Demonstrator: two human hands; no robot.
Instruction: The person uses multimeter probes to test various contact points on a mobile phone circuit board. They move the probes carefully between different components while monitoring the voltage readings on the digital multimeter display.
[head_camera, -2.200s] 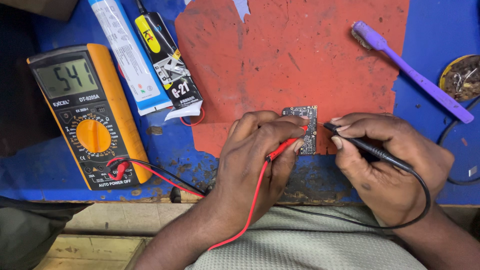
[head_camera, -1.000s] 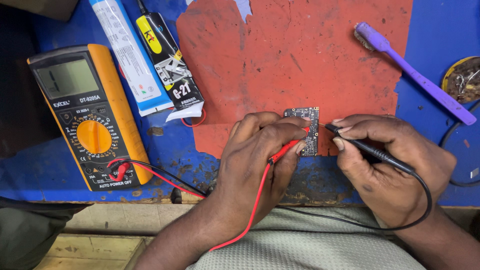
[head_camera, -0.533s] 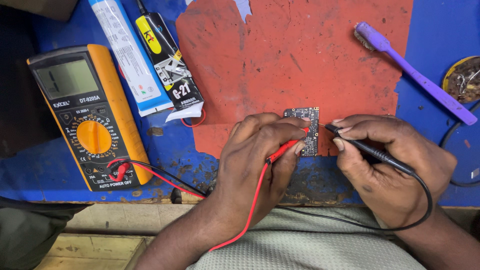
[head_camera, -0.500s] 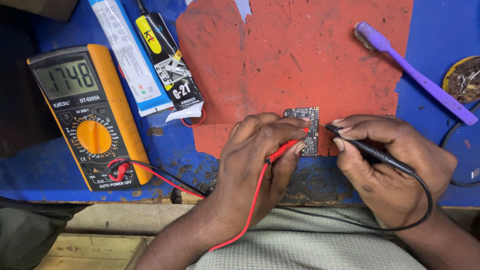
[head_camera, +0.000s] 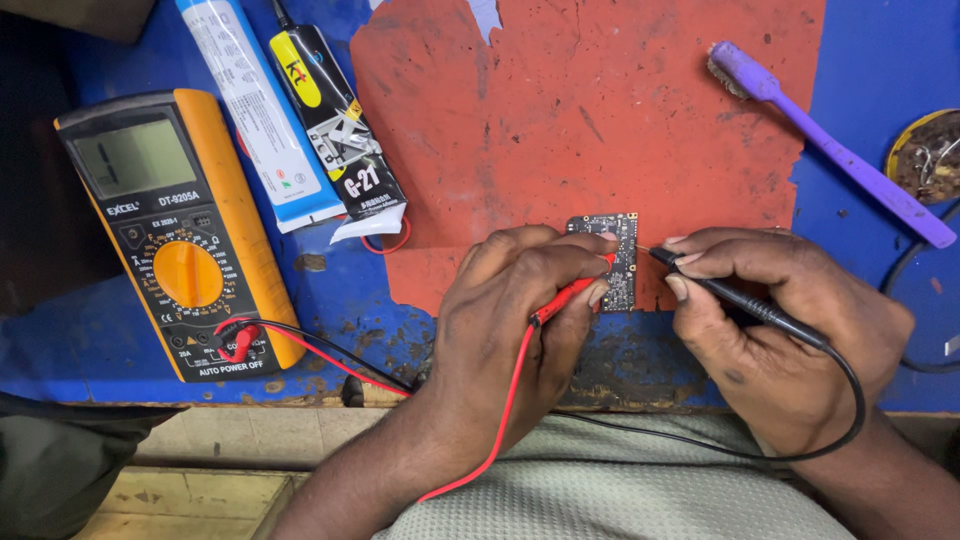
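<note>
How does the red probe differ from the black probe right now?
The red probe is pinched in the left hand and meets the circuit board from its left edge; the black probe is in the right hand and comes in from the board's right edge. The red one trails a red lead, the black one a black lead. Both tips rest at the board.

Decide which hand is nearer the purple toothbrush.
Right. The right hand lies below the purple toothbrush; the left hand sits farther left, beyond the circuit board.
</note>
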